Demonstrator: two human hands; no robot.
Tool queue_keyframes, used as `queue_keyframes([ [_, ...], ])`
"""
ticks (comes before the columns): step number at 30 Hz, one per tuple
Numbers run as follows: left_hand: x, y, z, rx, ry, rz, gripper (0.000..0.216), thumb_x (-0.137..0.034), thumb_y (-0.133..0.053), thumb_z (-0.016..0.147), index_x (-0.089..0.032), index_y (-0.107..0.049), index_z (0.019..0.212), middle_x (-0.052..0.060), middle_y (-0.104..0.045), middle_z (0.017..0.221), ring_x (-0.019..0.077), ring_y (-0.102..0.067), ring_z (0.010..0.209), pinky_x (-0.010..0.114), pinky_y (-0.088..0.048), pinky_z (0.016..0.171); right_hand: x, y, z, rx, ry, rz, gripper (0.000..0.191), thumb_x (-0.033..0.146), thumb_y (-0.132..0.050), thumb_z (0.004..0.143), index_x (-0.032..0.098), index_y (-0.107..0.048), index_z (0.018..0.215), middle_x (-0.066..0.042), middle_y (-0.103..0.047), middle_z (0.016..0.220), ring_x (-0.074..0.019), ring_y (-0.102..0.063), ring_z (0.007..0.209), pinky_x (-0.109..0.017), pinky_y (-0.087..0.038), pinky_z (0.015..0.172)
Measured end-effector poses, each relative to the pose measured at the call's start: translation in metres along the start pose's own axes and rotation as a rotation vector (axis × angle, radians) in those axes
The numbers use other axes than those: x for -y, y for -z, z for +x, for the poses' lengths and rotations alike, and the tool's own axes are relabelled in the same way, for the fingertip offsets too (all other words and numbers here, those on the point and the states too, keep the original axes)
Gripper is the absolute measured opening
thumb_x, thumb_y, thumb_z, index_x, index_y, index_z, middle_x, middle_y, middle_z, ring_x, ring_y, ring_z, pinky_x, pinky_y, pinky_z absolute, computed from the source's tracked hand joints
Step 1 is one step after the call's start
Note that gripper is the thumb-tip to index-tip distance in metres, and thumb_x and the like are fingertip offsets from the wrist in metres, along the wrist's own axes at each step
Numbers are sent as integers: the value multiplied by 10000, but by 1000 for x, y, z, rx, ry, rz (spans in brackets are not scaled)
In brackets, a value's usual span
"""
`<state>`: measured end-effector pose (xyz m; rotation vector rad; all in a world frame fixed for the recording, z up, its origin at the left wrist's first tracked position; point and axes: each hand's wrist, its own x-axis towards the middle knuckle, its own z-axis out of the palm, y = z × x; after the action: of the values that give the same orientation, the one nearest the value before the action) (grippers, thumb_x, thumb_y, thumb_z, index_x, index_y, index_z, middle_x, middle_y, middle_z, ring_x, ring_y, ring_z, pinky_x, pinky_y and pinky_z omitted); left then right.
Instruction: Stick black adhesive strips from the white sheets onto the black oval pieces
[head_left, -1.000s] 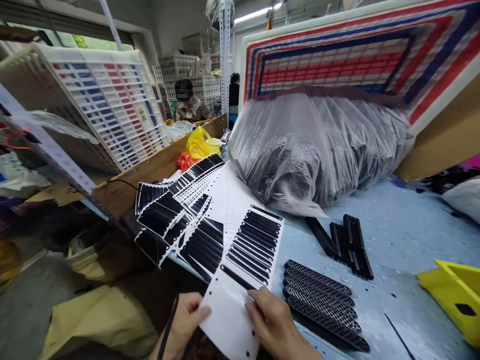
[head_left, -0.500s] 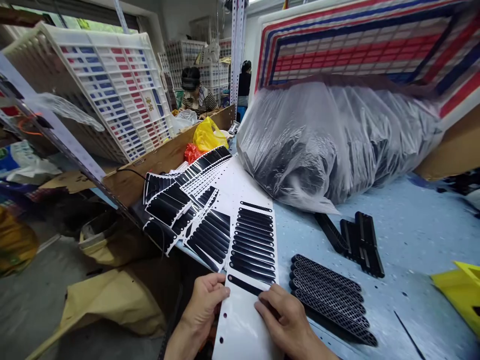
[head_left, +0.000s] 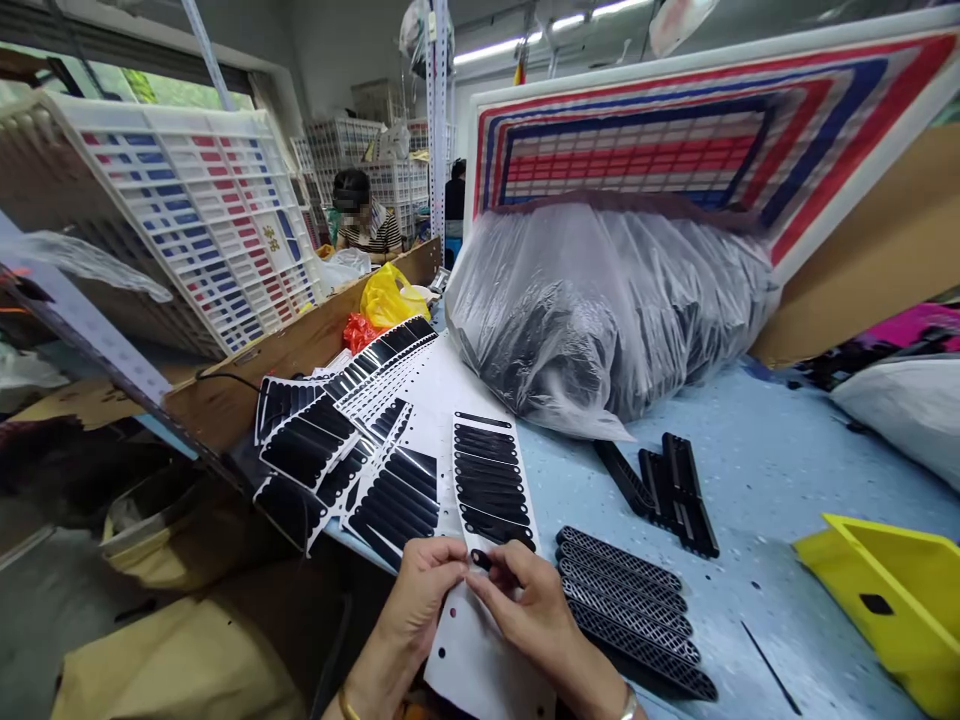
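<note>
A white backing sheet with a column of black adhesive strips runs away from me. My left hand is closed, thumb and fingers pinching the sheet's left edge. Close beside it, my right hand is closed in a pinch on the lowest black strip, whose rounded end shows between my hands; my fingers cover the rest. The near part of the sheet is bare white with a few punched holes. To the right lie several black bars with a lattice pattern, side by side.
More strip sheets are piled at left. Behind sits a clear plastic bag of dark items. Black plastic pieces and a yellow bin are at right. A person sits beyond the wooden board.
My hands have come together near the sheet's left edge. The lowest strip, lying across the sheet before, is now mostly hidden by my fingers. The camera view has shifted.
</note>
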<state>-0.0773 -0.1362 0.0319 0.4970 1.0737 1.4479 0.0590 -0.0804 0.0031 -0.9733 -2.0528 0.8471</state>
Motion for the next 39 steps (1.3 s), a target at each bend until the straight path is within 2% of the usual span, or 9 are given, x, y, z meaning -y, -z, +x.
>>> queue_keyframes([
  [5, 5, 3, 19, 21, -57, 112, 112, -225, -734, 613, -118, -761, 628, 21, -647, 572, 107, -496, 535, 209, -347, 542, -5, 8, 19, 28, -112, 26, 232, 390, -630, 774, 180, -671, 686, -20, -623, 565, -155, -572, 504, -250, -437, 477],
  [10, -6, 5, 42, 2, -102, 157, 169, -234, -734, 599, -120, -786, 712, 23, -651, 549, 128, -523, 520, 224, -355, 531, -10, 27, 44, -15, -131, 74, 338, 392, -473, 882, 194, -645, 669, -29, -631, 562, -167, -585, 523, -268, -455, 503],
  [17, -19, -14, 43, 85, -69, 41, 68, -168, -737, 558, -116, -756, 598, 12, -625, 552, 100, -496, 539, 205, -358, 546, 2, 25, 48, -17, -151, 83, 295, 421, -751, 657, 181, -585, 611, 16, -574, 551, -133, -509, 511, -241, -405, 477],
  [24, -4, -23, 41, 94, -84, 111, 117, -224, -725, 609, -115, -752, 643, 23, -653, 586, 115, -523, 562, 207, -388, 568, 6, 33, 43, 27, -229, 231, 365, 486, -598, 798, 167, -627, 622, -7, -588, 538, -144, -531, 526, -254, -412, 500],
  [29, -21, 6, 67, -199, -264, 769, 155, -199, -584, 710, -141, -726, 733, 46, -700, 669, 188, -620, 643, 251, -451, 600, -6, 79, 42, -56, -306, 360, 450, 595, -632, 760, 162, -696, 658, -53, -671, 574, -190, -627, 537, -290, -516, 504],
  [32, -47, 36, 83, -296, -296, 913, 105, -142, -591, 681, -186, -664, 620, 5, -615, 547, 203, -604, 650, 263, -434, 631, -17, 127, 23, -326, -347, 396, 460, 612, -763, 660, 159, -750, 742, -52, -676, 561, -195, -637, 487, -305, -555, 472],
  [34, -61, 52, 84, -329, -314, 997, 124, -112, -602, 648, -202, -626, 565, -3, -561, 498, 216, -592, 651, 280, -426, 657, -20, 155, 1, -397, -358, 395, 464, 598, -801, 636, 160, -778, 788, -46, -669, 530, -192, -629, 441, -305, -568, 445],
  [37, -62, 57, 70, -435, -506, 1098, 118, -159, -627, 672, -200, -703, 753, 40, -671, 672, 226, -616, 704, 305, -445, 698, -12, 175, -35, -425, -384, 339, 424, 559, -817, 648, 180, -803, 838, -85, -736, 617, -221, -686, 489, -316, -615, 495],
  [39, -47, 44, 50, -482, -670, 1065, 173, -278, -671, 712, -187, -719, 852, 68, -708, 762, 229, -635, 710, 302, -466, 657, 0, 176, -55, -375, -386, 304, 352, 503, -797, 710, 198, -809, 885, -96, -765, 695, -235, -724, 572, -316, -637, 578],
])
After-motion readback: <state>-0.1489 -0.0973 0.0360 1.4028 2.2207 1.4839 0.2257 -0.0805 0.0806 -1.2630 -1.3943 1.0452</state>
